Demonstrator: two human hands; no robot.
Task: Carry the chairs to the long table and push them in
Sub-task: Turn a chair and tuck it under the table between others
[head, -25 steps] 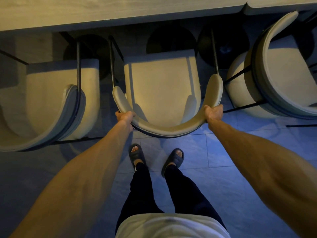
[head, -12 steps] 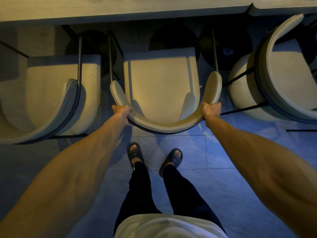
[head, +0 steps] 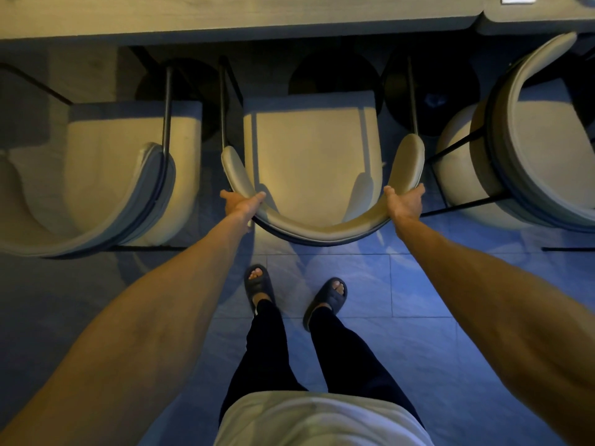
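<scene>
A beige chair with a curved backrest [head: 309, 169] stands in front of me, its seat front under the edge of the long wooden table [head: 225, 14]. My left hand [head: 241, 202] lies against the left side of the backrest, thumb on top. At the right side my right hand [head: 405, 202] presses on the backrest with its fingers loosened. Both arms are stretched out straight.
A matching chair [head: 106, 175] stands close on the left and another, turned at an angle [head: 528, 149], close on the right. Dark round table bases [head: 335, 75] sit under the table. My feet in dark slippers [head: 257, 281] stand on the tiled floor.
The middle chair has slid forward toward the table, away from my feet. Both hands' grips have loosened, with the fingers now more spread on the backrest.
</scene>
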